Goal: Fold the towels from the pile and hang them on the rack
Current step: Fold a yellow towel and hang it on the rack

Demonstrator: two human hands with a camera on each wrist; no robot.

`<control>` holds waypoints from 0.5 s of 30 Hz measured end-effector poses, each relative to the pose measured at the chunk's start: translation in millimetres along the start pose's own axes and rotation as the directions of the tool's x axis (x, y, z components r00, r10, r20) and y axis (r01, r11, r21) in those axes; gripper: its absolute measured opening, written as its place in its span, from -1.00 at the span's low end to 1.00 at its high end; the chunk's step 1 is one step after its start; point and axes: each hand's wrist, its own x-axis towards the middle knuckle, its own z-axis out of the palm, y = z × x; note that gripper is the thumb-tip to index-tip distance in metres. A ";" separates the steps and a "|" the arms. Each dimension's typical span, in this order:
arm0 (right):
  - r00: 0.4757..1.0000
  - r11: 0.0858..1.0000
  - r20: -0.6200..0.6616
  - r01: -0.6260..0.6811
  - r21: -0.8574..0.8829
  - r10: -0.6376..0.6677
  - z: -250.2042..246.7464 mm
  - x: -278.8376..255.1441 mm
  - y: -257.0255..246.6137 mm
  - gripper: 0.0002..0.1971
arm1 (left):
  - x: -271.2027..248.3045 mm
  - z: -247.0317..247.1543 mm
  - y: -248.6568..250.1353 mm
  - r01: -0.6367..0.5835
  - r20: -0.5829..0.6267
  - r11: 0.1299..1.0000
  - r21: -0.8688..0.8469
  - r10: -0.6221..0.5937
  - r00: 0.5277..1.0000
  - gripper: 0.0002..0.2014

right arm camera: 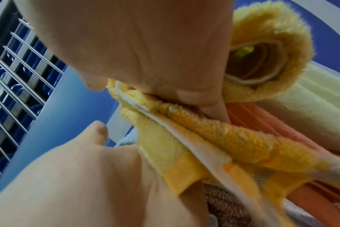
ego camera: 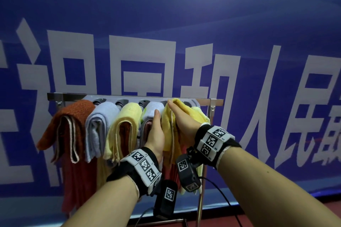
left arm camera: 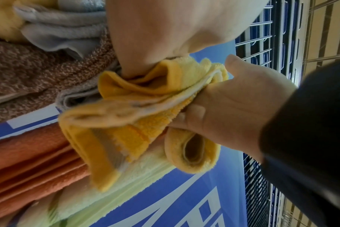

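A: status on the towels?
B: blue banner [ego camera: 166, 24] fills the head view. rack [ego camera: 129, 96] stands in front of it, bar runs 9 to 3 o'clock
A: how many are up?
B: four folded ones hang from it. from the 9 o'clock end: rust towel [ego camera: 73, 116], grey towel [ego camera: 102, 116], pale yellow towel [ego camera: 127, 121], second grey towel [ego camera: 155, 108]. orange cloth [ego camera: 77, 180] hangs lower down behind them
A: current one?
B: yellow towel [ego camera: 170, 131], folded, at the 3 o'clock end of the bar, just beside the second grey towel. its top is up at the bar, but what carries it is hidden
A: hands?
B: right hand [ego camera: 182, 121] is on the towel's 3 o'clock side, fingers curled into the layers, thumb free, so it grips the fold. left hand [ego camera: 156, 134] is on its 9 o'clock side, between it and the second grey towel. fingers straight and flat on the cloth, tips hidden in the fold
A: so how far along?
B: my read: fifth towel is in the placing step, needs squaring and release. pile is in no view, so can't tell what's left to fold. bar looks near full at the 3 o'clock end
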 end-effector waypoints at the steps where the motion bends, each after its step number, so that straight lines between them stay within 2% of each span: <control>1: 1.000 1.000 -0.011 0.006 0.003 -0.006 0.4 1.7 -0.9 -0.31 | 1.4 -1.2 -0.8 0.000 0.011 1.000 0.004 0.000 1.000 -0.31; 6: 0.997 0.998 -0.061 0.056 0.040 -0.054 -1.5 16.6 0.0 -0.44 | 7.3 0.4 -7.0 -0.018 0.034 1.000 0.024 0.017 0.999 -0.34; 13: 0.993 0.993 -0.065 0.101 0.066 -0.097 -1.0 34.1 0.8 -0.57 | 13.5 -1.3 -15.0 -0.012 0.006 0.998 0.057 0.012 1.000 -0.20; 15: 0.990 0.985 -0.084 0.126 0.119 -0.117 -2.3 37.2 3.7 -0.61 | 15.5 1.8 -16.2 0.002 0.006 0.999 0.035 -0.002 1.000 -0.15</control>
